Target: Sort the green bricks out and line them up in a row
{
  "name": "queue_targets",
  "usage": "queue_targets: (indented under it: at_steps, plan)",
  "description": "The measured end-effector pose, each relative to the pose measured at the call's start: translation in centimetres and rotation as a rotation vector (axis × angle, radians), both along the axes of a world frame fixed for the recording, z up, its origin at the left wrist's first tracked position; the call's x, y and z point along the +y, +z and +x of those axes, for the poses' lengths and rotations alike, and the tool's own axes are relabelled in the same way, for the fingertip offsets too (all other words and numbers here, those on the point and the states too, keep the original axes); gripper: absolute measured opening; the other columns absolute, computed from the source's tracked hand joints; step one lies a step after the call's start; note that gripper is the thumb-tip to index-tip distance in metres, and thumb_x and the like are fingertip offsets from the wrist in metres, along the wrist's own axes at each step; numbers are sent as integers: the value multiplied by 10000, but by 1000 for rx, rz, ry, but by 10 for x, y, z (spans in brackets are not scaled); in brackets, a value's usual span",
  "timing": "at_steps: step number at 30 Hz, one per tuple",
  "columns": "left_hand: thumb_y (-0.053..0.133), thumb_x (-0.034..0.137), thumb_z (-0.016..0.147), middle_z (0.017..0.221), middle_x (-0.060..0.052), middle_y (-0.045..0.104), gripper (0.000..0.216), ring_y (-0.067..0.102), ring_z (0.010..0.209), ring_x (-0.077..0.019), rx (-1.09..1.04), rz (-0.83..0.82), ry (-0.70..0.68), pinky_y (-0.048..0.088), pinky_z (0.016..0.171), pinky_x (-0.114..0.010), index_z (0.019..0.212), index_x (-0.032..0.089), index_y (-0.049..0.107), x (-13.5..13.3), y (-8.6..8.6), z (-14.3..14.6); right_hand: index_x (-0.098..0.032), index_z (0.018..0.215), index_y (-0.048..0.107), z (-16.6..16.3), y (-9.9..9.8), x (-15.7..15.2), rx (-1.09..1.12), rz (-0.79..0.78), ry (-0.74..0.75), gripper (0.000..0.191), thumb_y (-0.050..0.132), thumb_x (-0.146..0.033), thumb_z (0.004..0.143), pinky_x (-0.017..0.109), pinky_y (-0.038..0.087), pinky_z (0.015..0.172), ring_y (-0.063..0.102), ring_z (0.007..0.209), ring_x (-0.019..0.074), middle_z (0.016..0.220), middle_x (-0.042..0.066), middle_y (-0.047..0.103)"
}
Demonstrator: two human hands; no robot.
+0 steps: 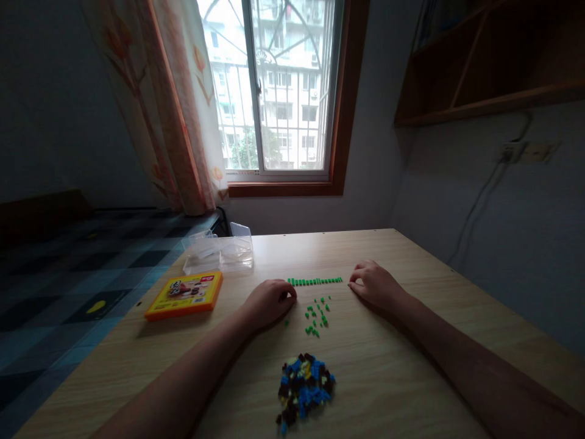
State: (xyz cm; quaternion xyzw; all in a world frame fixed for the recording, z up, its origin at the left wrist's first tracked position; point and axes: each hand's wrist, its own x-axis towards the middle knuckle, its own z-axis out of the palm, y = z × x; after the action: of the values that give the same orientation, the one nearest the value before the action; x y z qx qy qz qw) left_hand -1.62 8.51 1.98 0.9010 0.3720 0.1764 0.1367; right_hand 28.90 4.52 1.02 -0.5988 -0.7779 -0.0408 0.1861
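The left hand (269, 303) rested on the worktop (370, 378), near the left end of a row of green pieces (314, 281). Its fingers were curled with the tips close together; whether they held something, I could not tell. The right hand (375, 285) was beyond the other end, its fingers pinched on a small green piece (349, 285). Loose green pieces (324, 319) lay scattered between the row and a mixed pile (307, 384) of blue, dark and yellow pieces. A yellow box (186, 295) lay at left, before clear containers (218, 253).
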Motion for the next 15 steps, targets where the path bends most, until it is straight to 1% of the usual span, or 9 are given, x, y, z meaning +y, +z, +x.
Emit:
queue_targets:
  at_steps: [3, 5, 7, 9, 12, 15]
  plan:
    - [565, 178, 793, 773, -23, 665, 177, 569, 683, -144, 1, -1, 5, 420, 652, -233, 831, 194, 738, 0, 0, 0, -186, 823, 770, -2, -4, 6, 19, -24, -120, 221, 584, -299, 867, 299, 434, 832, 595, 935, 226, 895, 89, 697]
    - [570, 176, 793, 773, -23, 666, 174, 568, 682, -143, -5, -2, 4, 420, 650, -231, 830, 194, 739, 1, 0, 0, -181, 810, 766, 2, -4, 9, 60, -54, -141, 240, 573, -311, 867, 278, 438, 768, 618, 865, 206, 885, 84, 708]
    - [572, 175, 794, 775, -23, 666, 172, 567, 682, -143, -13, -2, 0, 421, 650, -229, 830, 193, 740, 1, 0, 0, -187, 819, 769, 8, -3, 10, 110, -91, -121, 230, 575, -306, 852, 259, 436, 708, 632, 787, 184, 860, 68, 722]
    - [573, 176, 796, 779, -25, 668, 173, 568, 683, -142, -17, -7, -2, 422, 646, -228, 830, 192, 741, 1, 0, 0, -200, 849, 775, 14, -3, 11, 150, -107, -68, 217, 584, -301, 835, 248, 439, 681, 639, 751, 173, 844, 51, 731]
    - [570, 182, 799, 779, -26, 671, 176, 569, 682, -142, -17, -10, 3, 421, 639, -225, 831, 190, 743, 1, 0, 0, -219, 899, 782, 18, -6, 11, 185, -98, 23, 219, 587, -289, 828, 241, 448, 678, 642, 743, 164, 854, 36, 735]
    - [568, 183, 799, 772, -23, 670, 179, 569, 683, -140, -19, 0, 0, 420, 646, -224, 839, 191, 742, 1, -1, -1, -233, 903, 784, 15, -9, 11, 184, -83, 69, 220, 578, -253, 830, 238, 452, 682, 643, 750, 161, 856, 26, 737]
